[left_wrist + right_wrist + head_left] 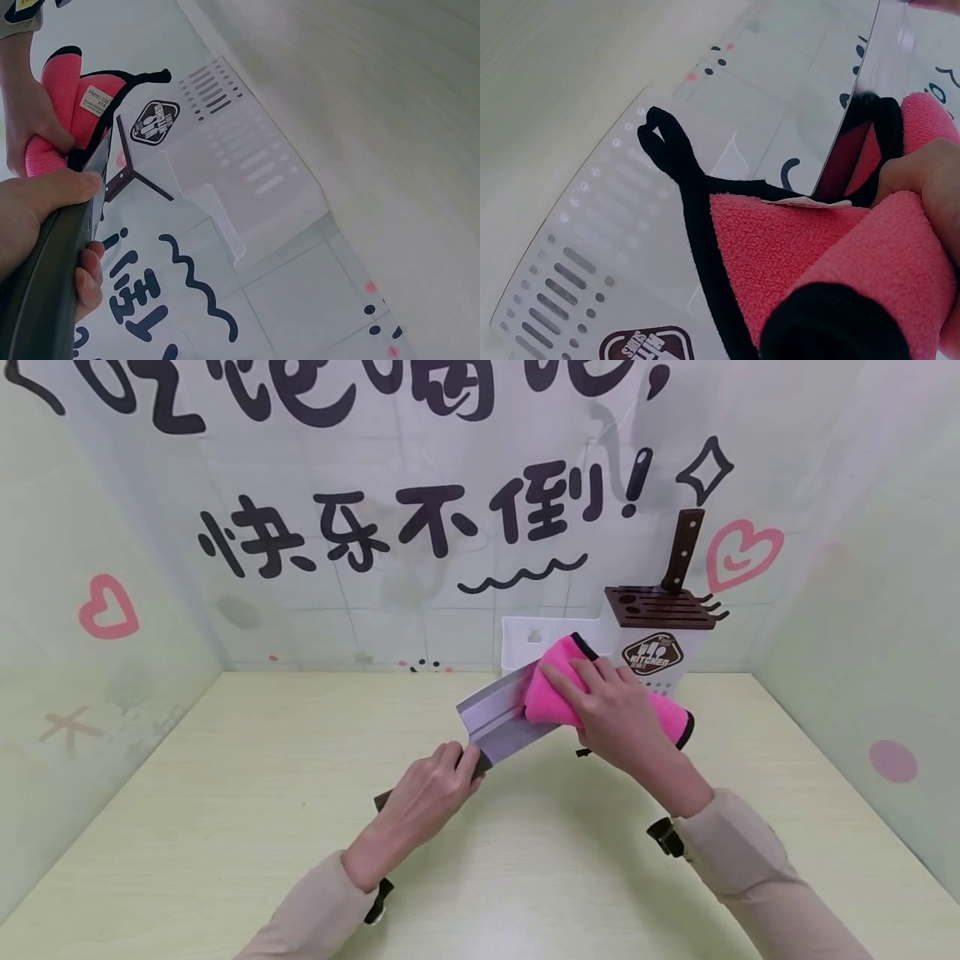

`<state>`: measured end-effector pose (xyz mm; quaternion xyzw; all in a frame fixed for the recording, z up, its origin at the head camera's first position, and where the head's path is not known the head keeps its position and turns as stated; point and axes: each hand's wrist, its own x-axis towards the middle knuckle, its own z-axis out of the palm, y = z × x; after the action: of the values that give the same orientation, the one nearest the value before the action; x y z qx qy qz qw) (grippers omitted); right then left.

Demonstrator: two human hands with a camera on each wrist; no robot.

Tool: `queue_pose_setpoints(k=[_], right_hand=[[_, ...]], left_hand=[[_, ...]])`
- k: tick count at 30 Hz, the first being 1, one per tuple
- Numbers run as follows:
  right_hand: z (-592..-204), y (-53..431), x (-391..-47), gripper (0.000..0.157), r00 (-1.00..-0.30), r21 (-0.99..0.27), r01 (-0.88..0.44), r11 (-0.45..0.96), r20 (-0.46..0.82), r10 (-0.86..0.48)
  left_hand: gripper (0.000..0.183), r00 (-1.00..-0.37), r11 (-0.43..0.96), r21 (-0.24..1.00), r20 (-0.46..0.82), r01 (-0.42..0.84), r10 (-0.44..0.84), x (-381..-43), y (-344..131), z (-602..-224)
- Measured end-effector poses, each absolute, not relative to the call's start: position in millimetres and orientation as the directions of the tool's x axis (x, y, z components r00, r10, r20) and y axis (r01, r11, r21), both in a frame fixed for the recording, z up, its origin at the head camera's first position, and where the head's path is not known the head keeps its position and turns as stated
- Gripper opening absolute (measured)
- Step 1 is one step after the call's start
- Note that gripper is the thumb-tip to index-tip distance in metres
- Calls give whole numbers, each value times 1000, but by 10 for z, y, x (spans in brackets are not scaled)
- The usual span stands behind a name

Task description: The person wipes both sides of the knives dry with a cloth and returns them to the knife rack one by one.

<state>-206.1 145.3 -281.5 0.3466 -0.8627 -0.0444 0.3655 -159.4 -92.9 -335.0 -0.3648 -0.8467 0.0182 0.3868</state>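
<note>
A cleaver (510, 710) with a broad steel blade is held above the table, its dark handle (52, 262) gripped by my left hand (431, 785). In the left wrist view the thumb lies along the handle near the blade. My right hand (618, 714) holds a pink cloth (555, 689) with black edging, folded over the far part of the blade. In the right wrist view the cloth (810, 255) wraps about the blade (866, 90), and a black hanging loop sticks out. The blade's tip is hidden under the cloth.
Behind the hands stands a white knife holder (667, 652) with a brown slotted top (660, 607); another dark-handled knife (682, 552) is in it. Its white back plate (551, 639) extends left. The pale wooden table (225, 810) is bounded by printed walls at the back and sides.
</note>
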Motion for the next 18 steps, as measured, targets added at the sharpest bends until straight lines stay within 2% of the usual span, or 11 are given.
queue_pose_setpoints(k=[9,18], right_hand=[[-2813,1304,-2018,72,-436,402,-573,714,589,-681],[-2834,1189,-1967,75,-385,450,-604,658,557,-735]], left_hand=[[35,-455,732,-300,624,611,635,-1592,-916,-3350],[35,-444,720,-286,629,632,639,-1599,-924,-3364]])
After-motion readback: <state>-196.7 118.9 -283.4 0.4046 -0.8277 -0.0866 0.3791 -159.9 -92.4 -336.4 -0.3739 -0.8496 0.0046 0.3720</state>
